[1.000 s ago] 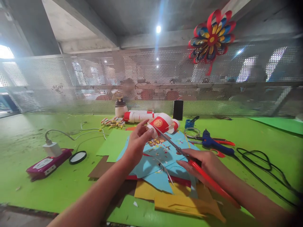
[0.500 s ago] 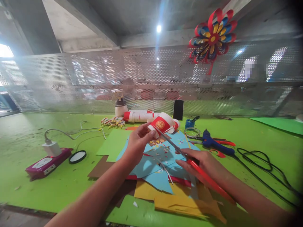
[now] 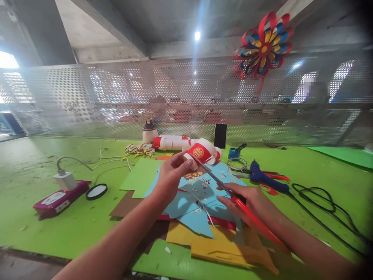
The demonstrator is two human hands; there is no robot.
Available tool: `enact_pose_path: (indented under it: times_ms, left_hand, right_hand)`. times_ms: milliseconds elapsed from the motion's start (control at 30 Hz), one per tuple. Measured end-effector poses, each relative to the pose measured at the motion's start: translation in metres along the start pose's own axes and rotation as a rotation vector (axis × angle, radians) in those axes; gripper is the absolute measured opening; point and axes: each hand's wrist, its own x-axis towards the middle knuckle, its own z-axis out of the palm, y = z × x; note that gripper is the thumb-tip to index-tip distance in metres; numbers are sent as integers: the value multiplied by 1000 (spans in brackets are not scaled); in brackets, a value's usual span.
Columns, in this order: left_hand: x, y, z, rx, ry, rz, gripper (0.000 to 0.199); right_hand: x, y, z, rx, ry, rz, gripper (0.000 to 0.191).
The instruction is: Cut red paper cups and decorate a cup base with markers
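Observation:
My left hand (image 3: 174, 171) grips a red-and-white paper cup (image 3: 201, 152) with a gold emblem, tilted on its side above the papers. In my right hand (image 3: 247, 198) is a pair of scissors (image 3: 247, 212) with red handles, its blades reaching up to the cup's lower edge. Whether the blades are parted at the cup cannot be made out. Beneath both hands lie light blue paper sheets (image 3: 186, 204) scattered with small paper scraps. A thin white curled strip (image 3: 207, 214) rests on the blue paper.
Stacked paper cups (image 3: 175, 144) lie behind my left hand, near a spray bottle (image 3: 149, 130) and a phone (image 3: 220, 136). At right is a blue glue gun (image 3: 262, 177) with a black cord. A purple power strip (image 3: 61, 198) sits left. A paper flower (image 3: 264, 49) hangs above.
The view has shifted very slightly. My hands, the cup and the scissors keep nearly the same positions.

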Motion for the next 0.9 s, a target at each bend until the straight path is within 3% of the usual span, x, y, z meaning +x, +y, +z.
enact_pose_path:
  times_ms: [367, 600, 900]
  left_hand:
    - [3, 3, 0, -144, 33, -59, 42]
    - [5, 7, -7, -203, 25, -235, 40]
    - [1, 4, -3, -158, 6, -204, 35]
  right_hand:
    - [-1, 6, 3, -36, 14, 5, 33]
    - [1, 16, 5, -62, -53, 11, 33]
    - [2, 11, 4, -31, -23, 40, 36]
